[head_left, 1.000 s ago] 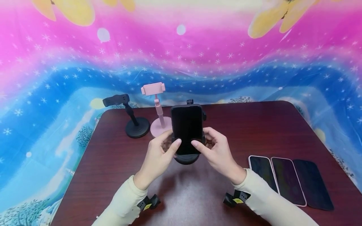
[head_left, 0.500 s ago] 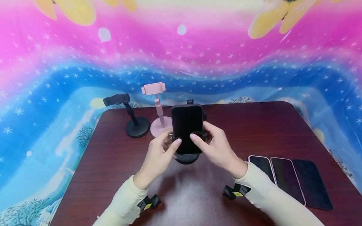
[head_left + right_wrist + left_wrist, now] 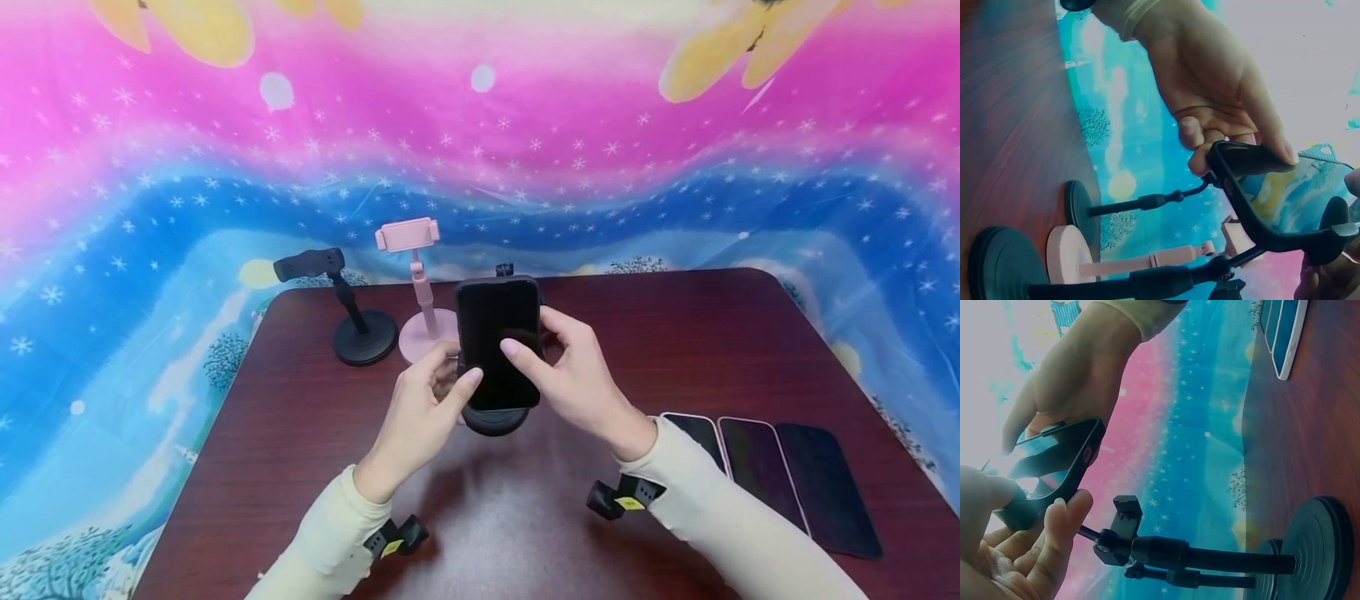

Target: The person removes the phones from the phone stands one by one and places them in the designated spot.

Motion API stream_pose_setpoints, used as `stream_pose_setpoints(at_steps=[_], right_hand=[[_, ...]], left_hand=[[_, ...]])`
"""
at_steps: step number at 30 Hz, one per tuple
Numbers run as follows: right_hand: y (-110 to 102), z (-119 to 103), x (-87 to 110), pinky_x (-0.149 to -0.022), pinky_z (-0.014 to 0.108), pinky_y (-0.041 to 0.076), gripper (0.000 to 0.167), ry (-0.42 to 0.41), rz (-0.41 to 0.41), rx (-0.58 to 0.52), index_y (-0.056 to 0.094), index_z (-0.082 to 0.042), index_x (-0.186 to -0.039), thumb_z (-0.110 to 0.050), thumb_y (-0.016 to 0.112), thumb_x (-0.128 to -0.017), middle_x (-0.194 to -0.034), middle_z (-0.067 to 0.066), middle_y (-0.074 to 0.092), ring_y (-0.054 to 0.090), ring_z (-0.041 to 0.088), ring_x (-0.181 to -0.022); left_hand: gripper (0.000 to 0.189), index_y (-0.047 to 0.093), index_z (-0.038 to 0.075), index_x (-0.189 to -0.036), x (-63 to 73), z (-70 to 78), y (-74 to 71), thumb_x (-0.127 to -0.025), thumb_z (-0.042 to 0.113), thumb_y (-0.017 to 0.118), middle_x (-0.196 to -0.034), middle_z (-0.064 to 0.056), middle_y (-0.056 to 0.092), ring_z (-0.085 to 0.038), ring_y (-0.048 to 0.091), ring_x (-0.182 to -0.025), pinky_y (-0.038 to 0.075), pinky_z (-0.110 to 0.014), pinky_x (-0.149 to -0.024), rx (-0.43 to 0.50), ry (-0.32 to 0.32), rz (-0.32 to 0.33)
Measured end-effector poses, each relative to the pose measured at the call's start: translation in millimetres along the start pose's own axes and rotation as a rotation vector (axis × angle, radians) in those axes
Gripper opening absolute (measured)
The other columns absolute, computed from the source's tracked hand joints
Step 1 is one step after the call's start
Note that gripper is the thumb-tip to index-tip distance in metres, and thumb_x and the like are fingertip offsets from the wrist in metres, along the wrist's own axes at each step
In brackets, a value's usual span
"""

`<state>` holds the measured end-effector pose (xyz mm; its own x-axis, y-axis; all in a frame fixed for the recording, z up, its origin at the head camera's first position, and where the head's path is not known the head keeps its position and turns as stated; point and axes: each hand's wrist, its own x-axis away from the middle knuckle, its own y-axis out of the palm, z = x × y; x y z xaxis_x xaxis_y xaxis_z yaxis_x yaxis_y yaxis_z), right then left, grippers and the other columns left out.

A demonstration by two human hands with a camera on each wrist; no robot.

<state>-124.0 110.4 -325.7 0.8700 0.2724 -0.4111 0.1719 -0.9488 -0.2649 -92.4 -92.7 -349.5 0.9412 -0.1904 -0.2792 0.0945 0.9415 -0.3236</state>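
Both hands hold a black smartphone (image 3: 491,317) upright by its sides, its screen dark and facing the head camera. My left hand (image 3: 416,408) grips the lower left edge, thumb on the glass and fingers curled behind. Across from it my right hand (image 3: 585,375) pinches the right edge, thumb lying farther in on the screen. A black phone stand (image 3: 495,422) is behind the phone. Its pole (image 3: 1210,557) shows in the left wrist view, with a rod leading to the phone's back. The phone (image 3: 1285,194) reflects the backdrop in the right wrist view.
A pink phone stand (image 3: 422,287) and a second black phone stand (image 3: 363,337) are at the back left of the brown table (image 3: 285,467). Several phones lie side by side at the right, including a dark one (image 3: 828,492). A patterned cloth (image 3: 480,158) hangs behind.
My right hand has slid up along the phone's right edge, its thumb shifting up and slightly inward on the screen. The left hand has kept its hold in the same place.
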Motion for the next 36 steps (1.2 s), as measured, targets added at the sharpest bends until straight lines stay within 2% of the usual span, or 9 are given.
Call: stream_pose_setpoints(at_steps=[5,8,16,24,29,32,36], right_hand=[[2,-5,-4.9,-0.074,0.034,0.064,0.028,0.026,-0.025,-0.122,0.070,-0.006,-0.121,-0.007,0.071,-0.093,-0.106,0.014,0.073,0.072,0.018,-0.087],[2,-7,-6.6,-0.075,0.036,0.065,0.028,0.044,-0.036,-0.154,0.070,-0.004,-0.121,-0.005,0.071,-0.092,-0.107,0.017,0.073,0.074,0.018,-0.086],[1,-7,-9.0,-0.072,0.036,0.065,0.023,0.050,-0.048,-0.137,0.072,0.001,-0.114,-0.003,0.072,-0.091,-0.102,0.020,0.075,0.075,0.015,-0.082],[0,-4,-11.4,-0.070,0.035,0.065,0.020,0.019,-0.076,-0.105,0.072,0.004,-0.112,-0.002,0.070,-0.092,-0.101,0.023,0.075,0.075,0.012,-0.079],[1,-4,-11.0,-0.071,0.034,0.065,0.020,0.010,-0.076,-0.092,0.072,0.004,-0.112,-0.001,0.069,-0.093,-0.101,0.023,0.075,0.075,0.011,-0.080],[2,-3,-10.7,-0.071,0.033,0.065,0.019,0.010,-0.074,-0.087,0.072,0.004,-0.111,-0.001,0.069,-0.093,-0.100,0.022,0.075,0.074,0.010,-0.079],[3,-2,-10.3,-0.071,0.033,0.065,0.019,0.005,-0.072,-0.085,0.072,0.004,-0.111,-0.001,0.069,-0.093,-0.099,0.022,0.075,0.074,0.010,-0.079]], left_hand=[[0.022,0.065,0.019,-0.121,0.1,-0.7,0.6,-0.100,0.027,0.065,-0.104,-0.007,0.077,-0.012,0.072,-0.077,0.058,-0.034,-0.049,0.005,0.009,0.004],[0.022,0.065,0.019,-0.120,0.1,-1.0,1.0,-0.100,0.028,0.065,-0.103,-0.007,0.077,-0.012,0.072,-0.078,0.058,-0.034,-0.048,0.004,0.007,0.005],[0.024,0.066,0.019,-0.123,0.4,-1.5,1.5,-0.100,0.027,0.066,-0.101,-0.007,0.077,-0.012,0.070,-0.075,0.057,-0.034,-0.046,-0.005,0.012,0.004],[0.024,0.066,0.018,-0.122,0.7,-1.1,2.3,-0.100,0.025,0.065,-0.099,-0.007,0.076,-0.012,0.069,-0.075,0.056,-0.033,-0.045,0.003,0.018,0.008],[0.025,0.066,0.016,-0.123,0.0,-1.6,2.2,-0.099,0.021,0.066,-0.106,-0.006,0.075,-0.013,0.072,-0.088,0.063,-0.030,-0.064,0.015,0.039,0.024],[0.026,0.066,0.015,-0.125,-0.2,-2.2,1.5,-0.099,0.019,0.067,-0.109,-0.007,0.074,-0.015,0.073,-0.093,0.064,-0.033,-0.070,0.033,0.040,0.029],[0.028,0.066,0.015,-0.127,0.2,-2.2,0.8,-0.099,0.017,0.066,-0.112,-0.006,0.074,-0.014,0.073,-0.093,0.064,-0.032,-0.073,0.028,0.059,0.031]])
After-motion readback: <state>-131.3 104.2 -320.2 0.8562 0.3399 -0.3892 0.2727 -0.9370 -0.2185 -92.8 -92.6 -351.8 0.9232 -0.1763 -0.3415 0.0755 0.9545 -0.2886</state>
